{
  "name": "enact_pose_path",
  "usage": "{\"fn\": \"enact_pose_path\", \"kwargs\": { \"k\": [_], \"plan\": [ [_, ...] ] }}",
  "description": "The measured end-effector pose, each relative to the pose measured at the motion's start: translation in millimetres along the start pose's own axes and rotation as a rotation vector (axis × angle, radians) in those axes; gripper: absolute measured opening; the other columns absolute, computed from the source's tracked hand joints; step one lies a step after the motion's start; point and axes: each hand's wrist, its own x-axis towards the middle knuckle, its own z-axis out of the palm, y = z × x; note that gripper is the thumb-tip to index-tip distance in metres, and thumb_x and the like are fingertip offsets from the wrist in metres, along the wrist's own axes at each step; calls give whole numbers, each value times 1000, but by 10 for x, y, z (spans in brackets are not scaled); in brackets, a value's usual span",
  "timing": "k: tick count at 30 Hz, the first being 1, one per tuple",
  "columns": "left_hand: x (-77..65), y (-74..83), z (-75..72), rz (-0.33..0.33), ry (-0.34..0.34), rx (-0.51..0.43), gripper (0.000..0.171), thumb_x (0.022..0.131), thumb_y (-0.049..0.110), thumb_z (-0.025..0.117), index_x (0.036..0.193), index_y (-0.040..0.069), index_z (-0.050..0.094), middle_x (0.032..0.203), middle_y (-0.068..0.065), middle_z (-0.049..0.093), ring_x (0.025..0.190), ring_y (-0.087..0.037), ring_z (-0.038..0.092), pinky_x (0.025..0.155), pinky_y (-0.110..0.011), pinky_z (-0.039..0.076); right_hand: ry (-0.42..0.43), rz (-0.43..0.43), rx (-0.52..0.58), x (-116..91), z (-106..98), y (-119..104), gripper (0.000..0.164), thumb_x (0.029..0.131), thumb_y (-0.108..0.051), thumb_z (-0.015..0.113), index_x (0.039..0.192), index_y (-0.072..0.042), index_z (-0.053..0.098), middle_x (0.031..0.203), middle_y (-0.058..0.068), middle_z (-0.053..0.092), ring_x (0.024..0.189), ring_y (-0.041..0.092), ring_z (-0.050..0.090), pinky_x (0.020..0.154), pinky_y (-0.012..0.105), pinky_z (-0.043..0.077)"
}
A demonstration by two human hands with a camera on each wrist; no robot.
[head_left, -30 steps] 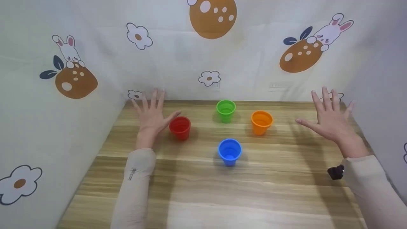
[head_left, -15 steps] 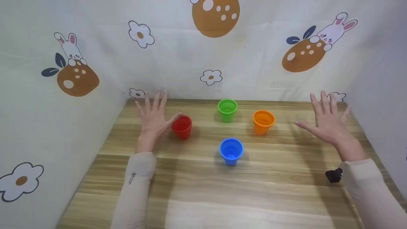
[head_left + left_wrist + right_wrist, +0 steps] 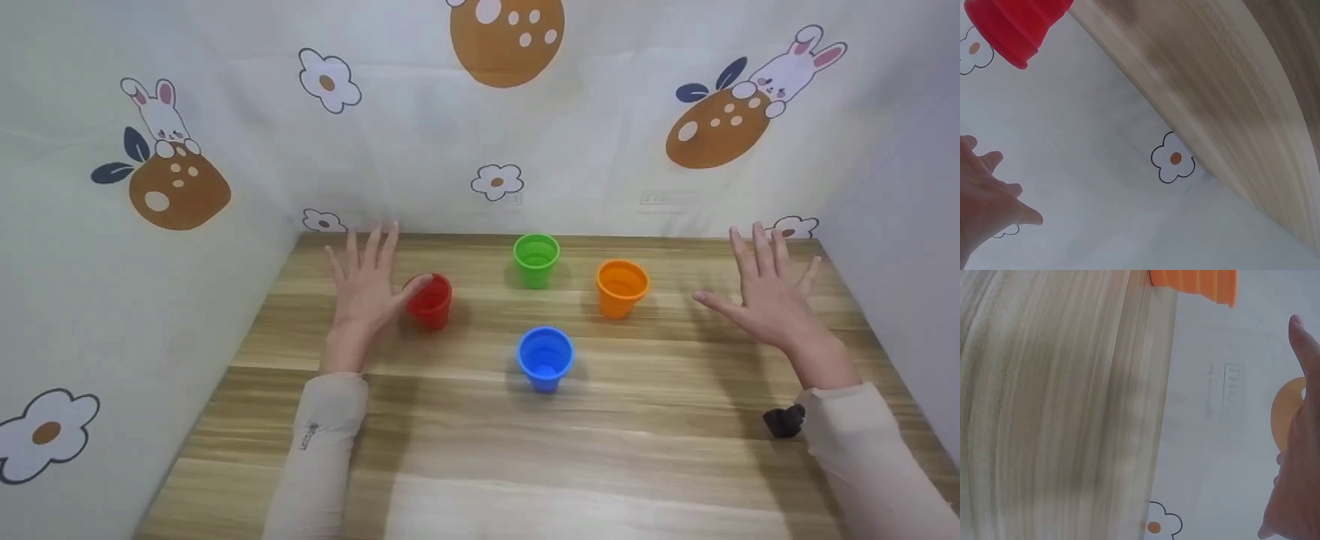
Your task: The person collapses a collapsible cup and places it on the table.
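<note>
My left hand (image 3: 365, 292) hovers over the left of the table with fingers spread, holding nothing. Its thumb overlaps the rim of a red cup (image 3: 433, 307) in the head view; in the left wrist view the red cup (image 3: 1019, 25) stands apart from the hand (image 3: 988, 202). My right hand (image 3: 772, 304) is raised at the right, fingers spread and thumb pointing inward. Nearest to it is an orange cup (image 3: 619, 300), also partly visible in the right wrist view. A green cup (image 3: 535, 274) stands at the back, a blue cup (image 3: 545, 371) nearer the front. All the cups stand upright, mouths up.
The wooden table (image 3: 480, 465) meets a pale cloth wall (image 3: 420, 150) at the back, printed with rabbits and flowers. Similar walls close off both sides. A small black object (image 3: 782, 421) shows beside the right sleeve (image 3: 862, 442).
Both hands have sunk slightly toward the table's front in the head view, fingers still spread. The left hand has drifted a little right, the right hand slightly left. The cups stay in place.
</note>
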Motion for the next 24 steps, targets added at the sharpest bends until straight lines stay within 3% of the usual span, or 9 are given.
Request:
{"fn": "enact_pose_path", "kwargs": {
  "k": [12,19,24],
  "plan": [
    [-59,102,-3,45,23,-15,97,87,79,40,161,27,5,170,-2,2,155,-38,-9,119,-68,-13,20,-11,51,-48,93,23,103,92,-62,55,160,-18,-10,166,13,-22,151,39,-25,102,77,-29],
    [-87,152,-13,61,15,-2,95,89,76,43,161,27,5,170,-1,2,155,-38,-7,120,-69,-7,31,-20,67,-74,116,18,103,92,-61,56,160,-22,-11,167,13,-19,153,36,-21,103,77,-28],
    [-126,182,-31,71,12,-18,93,90,75,43,161,27,6,170,-1,2,156,-37,-8,120,-67,-10,36,-23,71,-75,128,9,103,92,-58,59,160,-22,-9,167,13,-16,154,36,-18,104,80,-23]
  ]
}}
